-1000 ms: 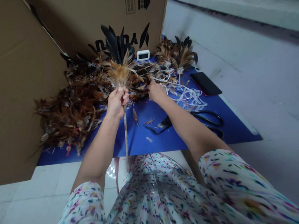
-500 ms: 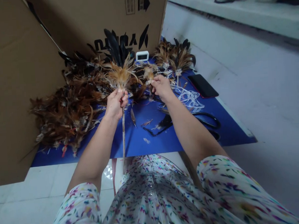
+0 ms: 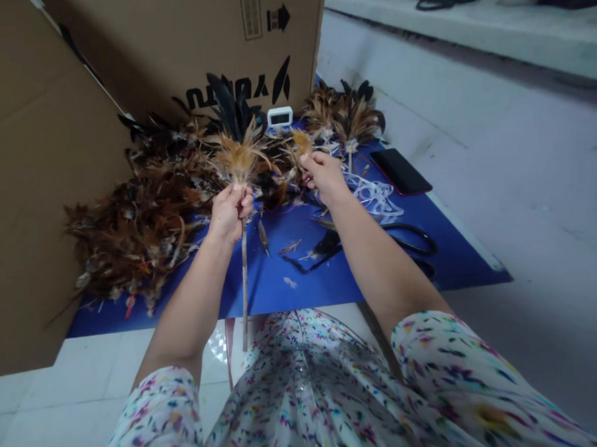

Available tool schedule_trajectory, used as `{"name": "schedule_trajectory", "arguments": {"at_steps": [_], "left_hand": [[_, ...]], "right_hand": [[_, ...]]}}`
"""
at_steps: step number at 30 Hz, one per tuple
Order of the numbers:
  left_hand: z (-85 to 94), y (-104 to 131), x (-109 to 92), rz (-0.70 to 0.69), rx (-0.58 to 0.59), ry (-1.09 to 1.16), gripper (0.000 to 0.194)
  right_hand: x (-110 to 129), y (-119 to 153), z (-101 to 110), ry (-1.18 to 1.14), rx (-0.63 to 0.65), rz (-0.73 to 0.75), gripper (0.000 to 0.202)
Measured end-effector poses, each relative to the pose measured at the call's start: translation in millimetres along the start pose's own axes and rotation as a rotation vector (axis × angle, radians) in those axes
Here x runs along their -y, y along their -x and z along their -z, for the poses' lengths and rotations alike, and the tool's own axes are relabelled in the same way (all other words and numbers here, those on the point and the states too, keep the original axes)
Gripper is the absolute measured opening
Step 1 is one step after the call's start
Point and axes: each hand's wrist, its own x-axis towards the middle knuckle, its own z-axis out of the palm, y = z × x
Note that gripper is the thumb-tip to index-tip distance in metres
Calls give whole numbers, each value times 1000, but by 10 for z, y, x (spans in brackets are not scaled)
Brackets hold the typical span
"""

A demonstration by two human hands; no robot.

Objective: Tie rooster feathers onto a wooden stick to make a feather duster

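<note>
My left hand [image 3: 232, 212] is closed round a feather duster [image 3: 239, 156], at the point where its feathers meet the stick. Golden-brown feathers fan out above the fist, with long black ones at the top. The thin stick [image 3: 244, 286] hangs down past the table's front edge. To the right, my right hand [image 3: 323, 174] pinches a small tuft of golden feathers [image 3: 301, 143] between thumb and fingertips, apart from the duster. A large heap of brown feathers [image 3: 133, 225] lies left of my left hand.
Cardboard boxes [image 3: 178, 29] stand behind and to the left of the blue tabletop [image 3: 277, 294]. Black-handled scissors [image 3: 412, 237], a clear plastic strip [image 3: 377, 196], a phone [image 3: 400, 171], a small white clock [image 3: 279, 117] and more feather bunches [image 3: 355, 117] lie around the right side.
The tuft in my right hand now stands more upright and shows more golden feathers above the fingertips. My left hand keeps its hold on the duster; the whole view has shifted slightly.
</note>
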Motion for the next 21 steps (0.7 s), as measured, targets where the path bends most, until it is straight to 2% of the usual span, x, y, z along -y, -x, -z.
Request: {"name": "schedule_trajectory", "arguments": {"at_steps": [11,18,21], "left_hand": [[-12,9,26,23,1,-12,22],[-9,5,46,43,13,-3,22],[-15,20,42,45,12,-7,22]], "right_hand": [[103,-10,23,-90,-61,101,14],[40,-111,77,-62,-70,221,15],[17,-144,95,-51,-91,265,21]]}}
